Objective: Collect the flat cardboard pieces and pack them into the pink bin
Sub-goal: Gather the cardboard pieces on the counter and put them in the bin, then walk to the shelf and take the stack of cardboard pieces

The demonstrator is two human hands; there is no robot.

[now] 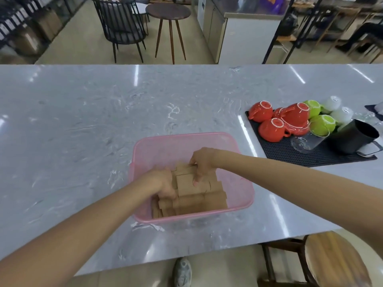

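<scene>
Both forearms reach into pink bin (145, 146) on marble counter (83, 112). Left hand (163, 185) and right hand (202, 162) grip cardboard pieces (199, 195), stacked flat inside, long axes mostly left-right.

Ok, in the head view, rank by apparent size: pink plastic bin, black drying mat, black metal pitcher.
1. Pink plastic bin, though it sits nearer the camera.
2. Black drying mat.
3. Black metal pitcher.
</scene>
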